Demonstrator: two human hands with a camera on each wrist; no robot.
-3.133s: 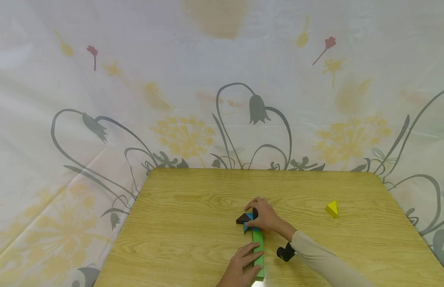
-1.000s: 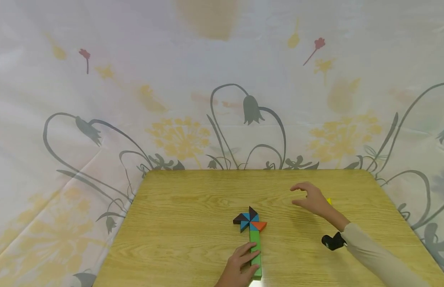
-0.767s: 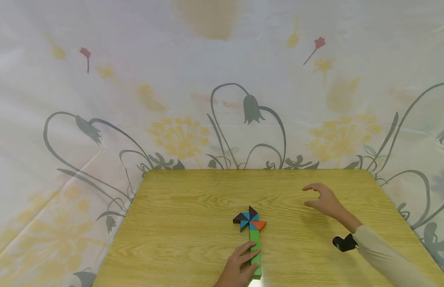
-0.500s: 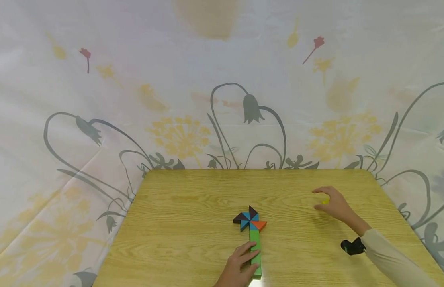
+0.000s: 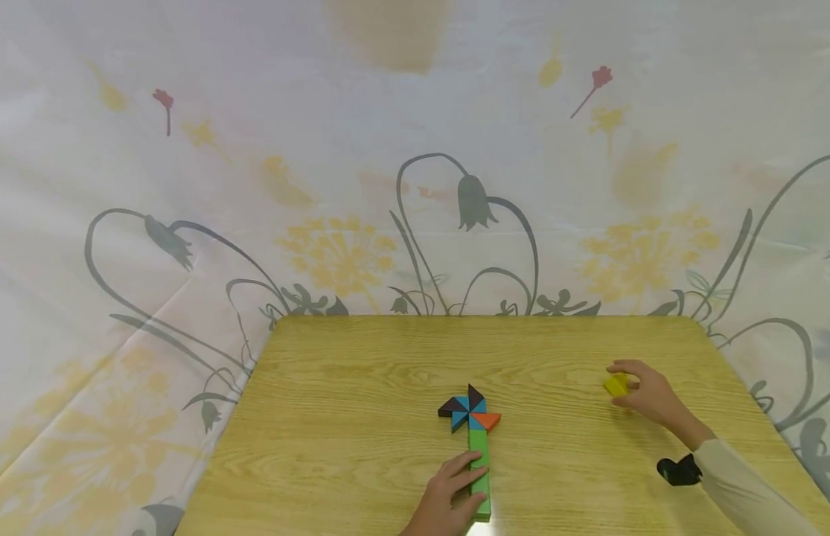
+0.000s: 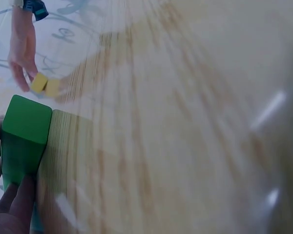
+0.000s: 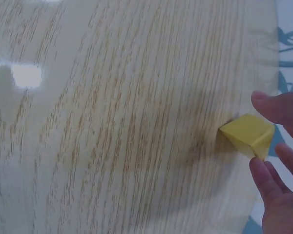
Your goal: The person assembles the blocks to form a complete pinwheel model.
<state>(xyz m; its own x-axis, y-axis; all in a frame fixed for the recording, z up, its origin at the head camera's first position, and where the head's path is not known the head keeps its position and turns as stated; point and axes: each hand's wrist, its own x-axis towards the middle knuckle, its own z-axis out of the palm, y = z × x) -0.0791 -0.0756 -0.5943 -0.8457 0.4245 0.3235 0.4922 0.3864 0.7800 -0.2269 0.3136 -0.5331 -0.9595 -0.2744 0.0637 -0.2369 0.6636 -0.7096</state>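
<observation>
A pinwheel shape of blue, dark brown and orange triangular blocks (image 5: pixel 481 420) lies flat mid-table, with a long green block (image 5: pixel 479 441) running down from it as a stem. My left hand (image 5: pixel 448 495) holds the lower part of that green block, fingers over its top; the left wrist view shows its green end (image 6: pixel 27 119) between the fingers. To the right, my right hand (image 5: pixel 651 391) has thumb and fingers around a yellow triangular block (image 5: pixel 615 385). In the right wrist view the yellow block (image 7: pixel 246 131) is tilted at the fingertips, close over the table.
The wood-grain table (image 5: pixel 348 447) has its back edge against a white floral-print sheet (image 5: pixel 321 149). A black wrist camera (image 5: pixel 680 470) sticks out from the right sleeve (image 5: pixel 749 487) above the table.
My right hand has left the pinwheel, moved right, and closed its fingers on the yellow block. The pinwheel blocks came into view uncovered. The left hand stayed on the green block.
</observation>
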